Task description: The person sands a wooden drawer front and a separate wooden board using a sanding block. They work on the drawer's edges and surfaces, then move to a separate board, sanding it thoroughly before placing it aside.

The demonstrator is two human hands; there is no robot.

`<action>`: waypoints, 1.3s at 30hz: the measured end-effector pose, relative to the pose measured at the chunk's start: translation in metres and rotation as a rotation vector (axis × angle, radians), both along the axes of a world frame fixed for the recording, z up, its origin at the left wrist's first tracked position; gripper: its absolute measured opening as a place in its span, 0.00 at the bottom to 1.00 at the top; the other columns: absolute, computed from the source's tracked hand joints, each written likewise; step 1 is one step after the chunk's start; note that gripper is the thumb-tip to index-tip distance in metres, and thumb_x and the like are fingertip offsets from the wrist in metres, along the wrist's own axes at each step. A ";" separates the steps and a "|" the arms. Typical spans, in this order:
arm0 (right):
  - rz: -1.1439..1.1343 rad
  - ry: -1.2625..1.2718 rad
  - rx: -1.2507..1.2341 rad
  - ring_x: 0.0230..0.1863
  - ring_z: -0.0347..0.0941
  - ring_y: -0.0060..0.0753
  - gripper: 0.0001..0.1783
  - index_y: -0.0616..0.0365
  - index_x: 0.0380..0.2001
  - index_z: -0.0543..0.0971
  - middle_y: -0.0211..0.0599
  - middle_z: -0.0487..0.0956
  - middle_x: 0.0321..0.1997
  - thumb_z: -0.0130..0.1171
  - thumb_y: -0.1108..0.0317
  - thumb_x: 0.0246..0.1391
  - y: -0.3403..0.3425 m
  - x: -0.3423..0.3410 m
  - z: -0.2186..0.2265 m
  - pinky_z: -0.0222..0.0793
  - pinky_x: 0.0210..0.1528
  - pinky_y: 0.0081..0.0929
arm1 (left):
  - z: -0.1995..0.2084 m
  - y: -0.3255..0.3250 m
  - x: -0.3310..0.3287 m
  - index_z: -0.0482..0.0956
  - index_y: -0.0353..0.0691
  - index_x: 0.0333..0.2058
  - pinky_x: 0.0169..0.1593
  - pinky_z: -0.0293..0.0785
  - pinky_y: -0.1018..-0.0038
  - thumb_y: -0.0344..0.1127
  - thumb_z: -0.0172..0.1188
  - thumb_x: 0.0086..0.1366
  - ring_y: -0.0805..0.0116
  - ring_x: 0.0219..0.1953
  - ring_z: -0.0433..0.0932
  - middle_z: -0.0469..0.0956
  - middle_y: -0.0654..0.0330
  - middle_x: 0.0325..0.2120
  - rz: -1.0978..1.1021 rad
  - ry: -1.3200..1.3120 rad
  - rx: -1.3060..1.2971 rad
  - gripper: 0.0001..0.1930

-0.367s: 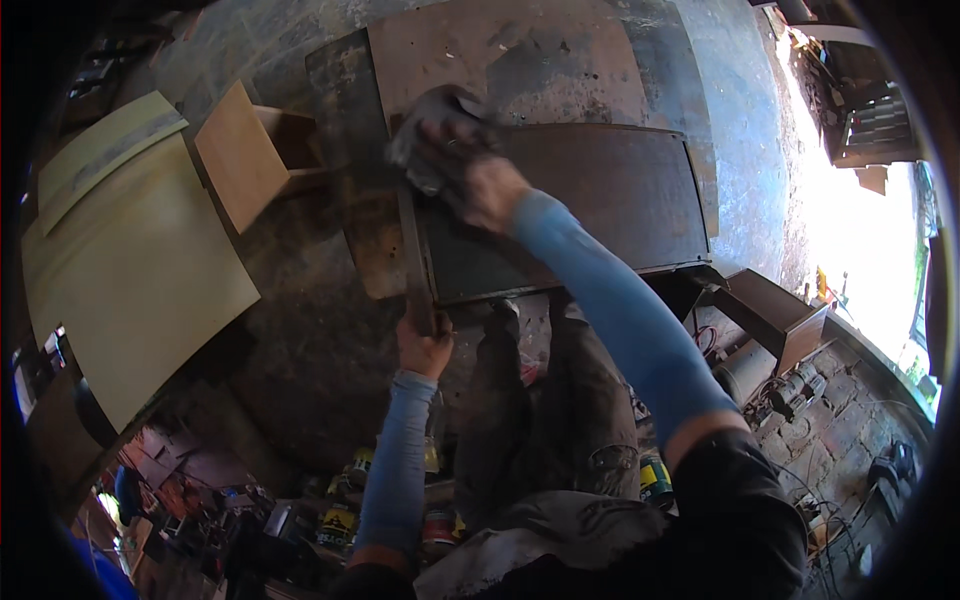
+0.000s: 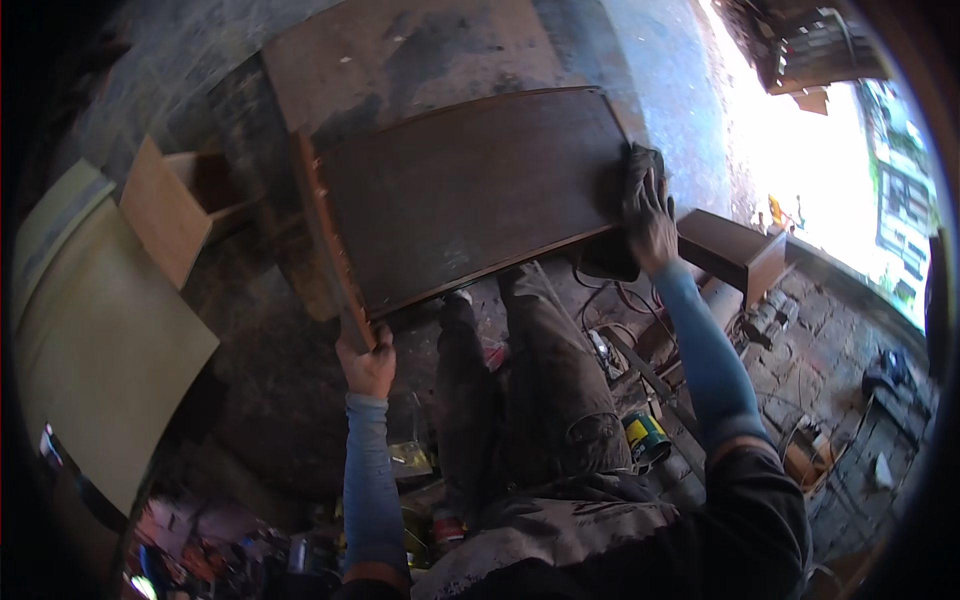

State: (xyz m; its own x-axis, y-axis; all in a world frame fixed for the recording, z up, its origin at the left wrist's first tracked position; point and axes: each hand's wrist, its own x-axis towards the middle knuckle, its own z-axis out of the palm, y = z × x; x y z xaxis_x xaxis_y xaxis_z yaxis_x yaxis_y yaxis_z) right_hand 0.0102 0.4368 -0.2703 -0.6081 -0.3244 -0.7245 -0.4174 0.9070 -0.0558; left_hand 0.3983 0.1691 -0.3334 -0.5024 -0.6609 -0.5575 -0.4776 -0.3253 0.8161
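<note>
A brown panel (image 2: 480, 200) is resting beyond the legs (image 2: 550, 375); the left hand (image 2: 368, 366) is gripping its left board (image 2: 331, 240) at the near end, the right hand (image 2: 654, 228) is holding a dark cloth (image 2: 641, 168) against its right edge

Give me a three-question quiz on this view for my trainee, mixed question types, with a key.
1. Which hand grips the near end of the side board along the left of the brown panel?

2. True or false: both hands are on that left-side board.

3. Where is the large pale sheet relative to the panel?
A) To its left
B) To its right
C) Beyond its far edge

Key:
1. The left hand.
2. False; the right hand holds a dark cloth at the panel's right edge.
3. A.
</note>
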 end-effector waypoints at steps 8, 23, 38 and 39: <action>0.416 0.038 -1.125 0.77 0.37 0.46 0.33 0.51 0.65 0.66 0.41 0.56 0.74 0.48 0.57 0.56 -0.218 0.093 -0.046 0.20 0.74 0.59 | -0.001 0.008 -0.009 0.75 0.32 0.45 0.48 0.72 0.67 0.35 0.67 0.59 0.61 0.46 0.77 0.78 0.51 0.42 -0.294 -0.334 -0.500 0.18; -0.184 0.147 -0.595 0.60 0.68 0.44 0.22 0.57 0.58 0.70 0.52 0.74 0.55 0.53 0.66 0.62 0.093 -0.046 -0.080 0.66 0.59 0.34 | 0.004 0.002 0.011 0.69 0.27 0.49 0.49 0.73 0.62 0.34 0.65 0.60 0.55 0.48 0.76 0.74 0.46 0.47 -0.186 -0.426 -0.320 0.23; 0.632 -0.044 -0.554 0.78 0.34 0.37 0.36 0.47 0.72 0.51 0.34 0.43 0.78 0.43 0.60 0.61 -0.118 0.078 -0.015 0.28 0.77 0.37 | 0.019 -0.020 0.004 0.70 0.26 0.53 0.53 0.70 0.59 0.35 0.68 0.57 0.51 0.48 0.75 0.75 0.47 0.48 -0.269 -0.326 -0.467 0.29; 0.626 0.005 -0.430 0.78 0.29 0.37 0.38 0.42 0.71 0.52 0.35 0.40 0.78 0.49 0.58 0.58 -0.075 0.040 -0.013 0.23 0.76 0.45 | 0.018 -0.019 -0.001 0.71 0.26 0.51 0.52 0.71 0.59 0.35 0.67 0.57 0.50 0.47 0.76 0.75 0.47 0.47 -0.264 -0.301 -0.463 0.27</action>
State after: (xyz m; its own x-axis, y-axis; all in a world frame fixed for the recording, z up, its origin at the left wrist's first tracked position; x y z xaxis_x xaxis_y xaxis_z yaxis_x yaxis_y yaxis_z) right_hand 0.0500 0.3617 -0.2837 -0.2207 -0.8634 -0.4537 -0.8480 0.3997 -0.3480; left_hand 0.3973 0.1504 -0.3154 -0.5469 -0.7433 -0.3853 -0.7257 0.1914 0.6609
